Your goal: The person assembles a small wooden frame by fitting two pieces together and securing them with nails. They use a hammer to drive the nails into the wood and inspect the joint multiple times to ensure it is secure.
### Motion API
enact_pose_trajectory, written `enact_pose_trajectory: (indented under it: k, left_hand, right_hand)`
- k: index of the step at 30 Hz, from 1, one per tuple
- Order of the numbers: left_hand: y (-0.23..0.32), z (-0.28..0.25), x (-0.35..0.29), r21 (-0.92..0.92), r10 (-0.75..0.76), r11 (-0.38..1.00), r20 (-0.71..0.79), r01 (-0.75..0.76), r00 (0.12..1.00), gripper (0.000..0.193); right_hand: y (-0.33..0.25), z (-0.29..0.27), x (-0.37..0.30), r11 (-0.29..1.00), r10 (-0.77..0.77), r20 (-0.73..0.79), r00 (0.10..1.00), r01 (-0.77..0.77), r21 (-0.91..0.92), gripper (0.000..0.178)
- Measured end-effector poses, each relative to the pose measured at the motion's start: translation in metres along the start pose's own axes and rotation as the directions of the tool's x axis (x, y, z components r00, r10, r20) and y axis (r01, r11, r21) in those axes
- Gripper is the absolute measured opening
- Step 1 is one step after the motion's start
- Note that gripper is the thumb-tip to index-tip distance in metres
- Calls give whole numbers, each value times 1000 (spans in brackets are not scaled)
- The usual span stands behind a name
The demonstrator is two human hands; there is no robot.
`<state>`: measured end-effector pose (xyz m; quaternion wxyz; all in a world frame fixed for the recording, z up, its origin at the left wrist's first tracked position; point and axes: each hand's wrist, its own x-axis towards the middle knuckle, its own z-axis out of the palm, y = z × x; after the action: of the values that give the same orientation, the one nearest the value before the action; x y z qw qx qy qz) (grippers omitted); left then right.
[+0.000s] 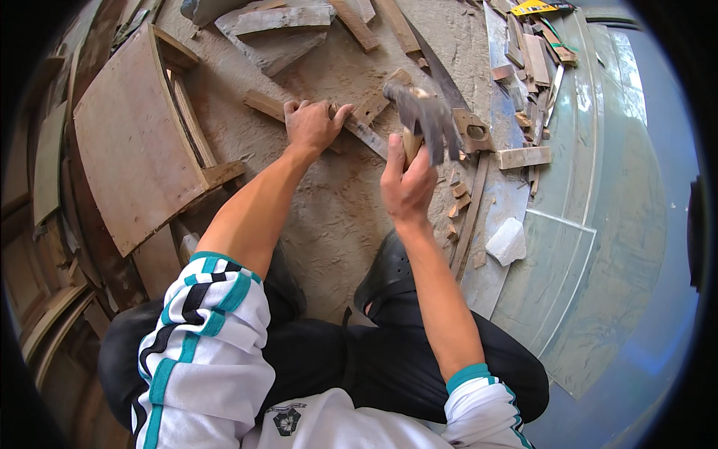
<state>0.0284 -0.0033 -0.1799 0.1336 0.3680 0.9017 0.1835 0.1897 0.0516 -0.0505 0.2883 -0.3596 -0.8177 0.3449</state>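
Squatting over the sawdust floor, I had my black shoe (389, 273) planted at about six o'clock from the work. My right hand (407, 183) was closed tight round the wooden handle of the hammer (422, 120), whose blurred head hung raised at about twelve o'clock from that fist. My left hand (313, 126) lay fingers spread and pressed flat on the thin wooden strip (359, 129), which ran slantwise on the floor from ten o'clock to four o'clock under my palm.

Judgement: the strip was pinned firmly, but my left thumb sat near the hammer's likely landing point, so the fingers ought to be kept back from it. A square, short blow would serve better than a long swing, since the strip looked slender and might split.

Beyond, at one o'clock, a wooden block with a round hole (473, 131) lay beside offcuts (523, 157); at ten o'clock stood a curved plywood panel (127, 150).
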Motion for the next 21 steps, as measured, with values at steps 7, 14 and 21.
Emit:
enact_pose_trajectory:
  k: [7,14,21]
  left_hand:
    - [0,3,3,0,-3,1000,-29,3,1000,61]
    - [2,3,0,-15,20,1000,-24,-20,1000,61]
    - [-4,6,2,-35,10,999,-57,-12,998,60]
  right_hand:
    - [10,3,9,915,378,271,885,-312,-257,38]
    - [7,9,-15,997,36,-88,995,-31,65,24]
    - [3,-1,11,950,286,162,944,-257,-178,32]
